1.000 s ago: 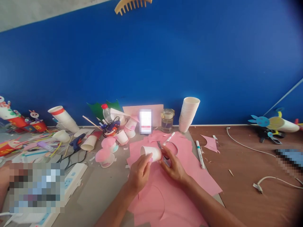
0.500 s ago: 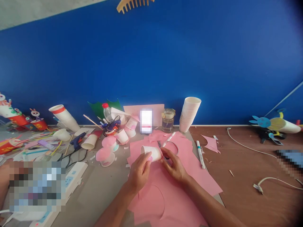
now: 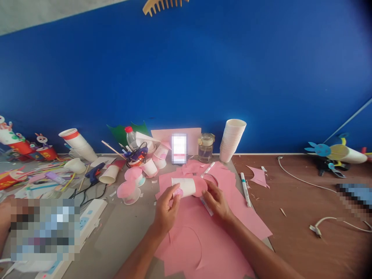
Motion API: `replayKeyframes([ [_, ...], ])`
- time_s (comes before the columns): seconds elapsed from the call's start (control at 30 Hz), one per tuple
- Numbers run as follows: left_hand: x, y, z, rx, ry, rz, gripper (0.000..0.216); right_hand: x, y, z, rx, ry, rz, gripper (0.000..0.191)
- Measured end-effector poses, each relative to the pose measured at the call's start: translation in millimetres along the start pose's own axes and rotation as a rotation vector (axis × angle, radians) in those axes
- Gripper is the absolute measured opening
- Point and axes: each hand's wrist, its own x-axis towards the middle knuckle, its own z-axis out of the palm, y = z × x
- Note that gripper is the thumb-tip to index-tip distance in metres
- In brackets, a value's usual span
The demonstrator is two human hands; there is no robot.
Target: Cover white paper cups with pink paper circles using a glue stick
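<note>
Right now my left hand [image 3: 167, 209] pinches the white paper cup [image 3: 183, 186] on its side above the pink paper sheet [image 3: 200, 236] mid-worktop, while my right hand [image 3: 216, 201] presses a pink circle [image 3: 200, 186] onto its base. I'd press evenly, keeping the circle centred.
</note>
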Motion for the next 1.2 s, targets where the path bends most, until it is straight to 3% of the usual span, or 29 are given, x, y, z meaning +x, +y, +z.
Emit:
replayKeyframes([
  [0.3, 3, -3, -3, -0.407, 0.078, -0.369, 0.038, 3, 7, 2, 0.150, 0.034, 0.086, 0.043],
  [0.6, 16, -2, -7, -0.900, 0.107, -0.570, 0.046, 9, 7, 5, 0.121, 0.142, 0.172, 0.034],
  [0.9, 22, -12, -11, -1.093, 0.121, -0.666, 0.043, 10, 10, 3, 0.090, 0.274, 0.174, 0.039],
  [1.2, 19, -16, -8, -1.148, 0.068, -0.763, 0.041, 8, 14, 3, 0.064, 0.285, 0.145, 0.041],
])
